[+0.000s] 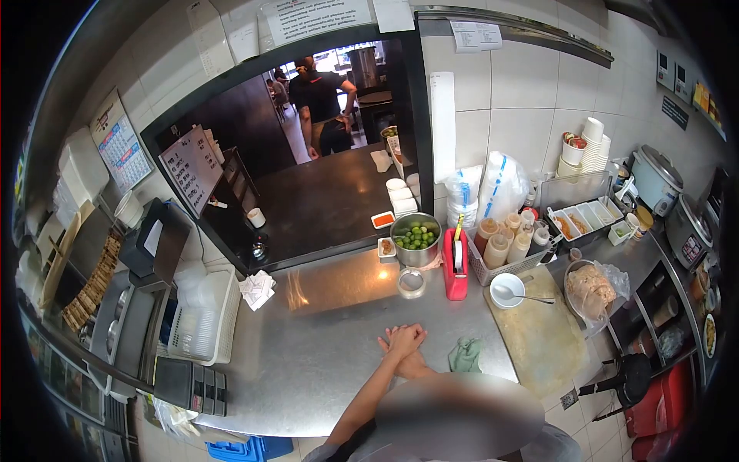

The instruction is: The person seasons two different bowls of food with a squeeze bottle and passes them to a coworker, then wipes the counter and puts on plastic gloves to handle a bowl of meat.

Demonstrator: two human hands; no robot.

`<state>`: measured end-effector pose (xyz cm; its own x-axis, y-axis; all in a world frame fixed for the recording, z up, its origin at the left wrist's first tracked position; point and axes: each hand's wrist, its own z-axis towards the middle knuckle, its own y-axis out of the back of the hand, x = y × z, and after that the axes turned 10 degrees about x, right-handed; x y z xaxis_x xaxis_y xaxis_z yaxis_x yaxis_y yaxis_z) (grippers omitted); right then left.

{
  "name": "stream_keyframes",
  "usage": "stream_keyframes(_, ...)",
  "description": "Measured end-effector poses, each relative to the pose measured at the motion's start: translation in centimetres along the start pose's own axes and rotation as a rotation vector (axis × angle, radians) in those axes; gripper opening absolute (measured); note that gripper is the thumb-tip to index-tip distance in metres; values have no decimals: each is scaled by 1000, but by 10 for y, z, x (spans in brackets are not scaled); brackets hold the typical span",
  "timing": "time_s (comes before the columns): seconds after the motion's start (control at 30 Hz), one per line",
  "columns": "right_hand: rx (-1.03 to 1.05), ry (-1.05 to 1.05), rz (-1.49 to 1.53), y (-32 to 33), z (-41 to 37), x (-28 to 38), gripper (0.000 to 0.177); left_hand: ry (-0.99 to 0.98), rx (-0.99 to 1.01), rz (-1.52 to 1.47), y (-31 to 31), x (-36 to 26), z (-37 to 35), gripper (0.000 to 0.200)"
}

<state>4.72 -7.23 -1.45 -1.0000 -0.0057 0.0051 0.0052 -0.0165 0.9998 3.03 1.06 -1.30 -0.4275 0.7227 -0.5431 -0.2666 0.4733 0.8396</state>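
Note:
Both hands rest crossed over each other on the steel counter [323, 385]. My left hand [405, 337] lies over the other, its fingers laid loosely to the right and holding no object. Beneath it is my right hand [414, 365], partly covered, with a few outstretched fingertips showing at the left; no object shows in it. To their right is a crumpled green cloth [465, 356], apart from the hands. Beyond them sit a roll of clear tape [412, 283] and a red tape dispenser [455, 269].
Limes fill a steel pot [397, 254] by the serving window. A white bowl [505, 299] with a spoon stands on a cutting board [531, 346], near squeeze bottles [499, 248] and a bagged food mass [590, 288]. At left are plastic containers [196, 327]. A person [319, 100] stands beyond the window.

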Motion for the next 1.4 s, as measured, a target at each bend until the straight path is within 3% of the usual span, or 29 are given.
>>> stream_keyframes(0.1, -44, 31, 71, -4, 3, -2, 60, -8, 12, -8, 5, -3, -1, 24)
stream_keyframes(0.2, -304, 129, 449, -29, 9, 1, 50, 20, -57, 173, 5, -6, -3, 24)
stream_keyframes(0.3, -113, 25, 180, -12, 4, -1, 60, -26, -47, 81, -3, 5, 3, 26)
stream_keyframes(0.4, -226, 30, 251, -14, 1, 0, 58, -49, -10, 45, 4, 1, 3, 28)
stream_keyframes(0.5, -190, 23, 181, -25, 7, 0, 63, -12, 77, -3, 10, -3, 4, 29)
stream_keyframes(0.6, -266, 173, 618, -15, 5, -13, 53, -30, 224, -204, 18, 0, 11, 23)
stream_keyframes(0.63, 44, 135, 671, -8, 7, -20, 47, -35, 269, -395, 21, 2, 11, 21)
stream_keyframes(0.7, 667, 59, 763, 70, -14, -39, 37, -35, 363, -777, 33, -1, 6, 16)
stream_keyframes(0.77, 317, -103, 608, 71, -51, -45, 28, -130, 282, -413, 52, -27, -29, 10)
stream_keyframes(0.83, 54, -379, 161, 69, -97, -57, 30, -142, 360, -365, 54, -29, -63, 9)
stream_keyframes(0.9, -109, -614, 63, 45, -140, -72, 44, -144, 457, -609, 42, -12, -95, 10)
stream_keyframes(1.0, -35, -580, 492, 16, -186, -73, 58, 38, 561, -738, 35, -21, -132, 11)
stream_keyframes(1.03, 47, -572, 453, 13, -187, -74, 63, 23, 602, -728, 33, -20, -135, 12)
stream_keyframes(1.1, -26, -603, 372, 4, -172, -80, 62, -8, 674, -725, 23, -28, -137, 14)
stream_keyframes(1.2, -114, -638, 317, -10, -132, -91, 61, -146, 721, -527, 39, -87, -130, 12)
stream_keyframes(1.3, -117, -710, 382, -10, -96, -100, 62, -523, 640, -289, 47, -126, -113, 8)
stream_keyframes(1.4, 56, -800, 241, 22, -82, -94, 51, -782, 584, -178, 63, -165, -102, 6)
